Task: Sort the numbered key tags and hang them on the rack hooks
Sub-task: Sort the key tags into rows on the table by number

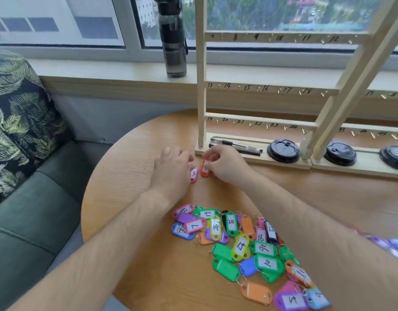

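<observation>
A red oval plastic key tag (204,170) sits pinched in my right fingers (213,154), a pink plastic tag numbered 3 (194,174) touches my left fingertips (189,161), the many-coloured heap of tags (245,248) lies back past my wrists, and the pale wooden rack of numbered hooks (260,124) stands just beyond my fingertips.

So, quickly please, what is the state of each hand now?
Left hand: touches the pink tag 3; grip cannot be told.
Right hand: closed, pinching the red tag.
</observation>
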